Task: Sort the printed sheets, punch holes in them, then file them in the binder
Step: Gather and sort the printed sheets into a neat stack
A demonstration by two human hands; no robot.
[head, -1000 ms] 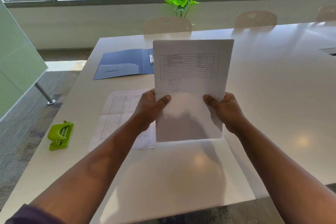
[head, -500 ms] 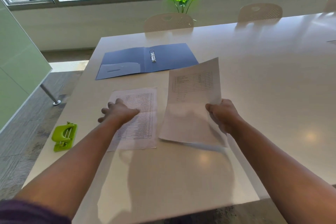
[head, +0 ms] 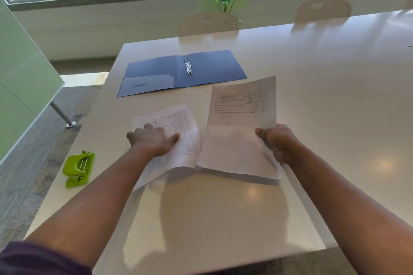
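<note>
Risk, sorting stage: my right hand [head: 280, 142] pinches the lifted sheet [head: 241, 127], my left hand [head: 154, 139] grips the curling sheet [head: 176, 131]; hasty pulling could crease or misorder both.

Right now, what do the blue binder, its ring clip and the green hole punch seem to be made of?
Blue binder: probably thin matte plastic or coated card; it lies flat, with a translucent pocket inside.
Ring clip: metal, judging by its bright silver shine.
Green hole punch: seemingly glossy moulded plastic with grey, likely metal, parts in the middle.
</note>
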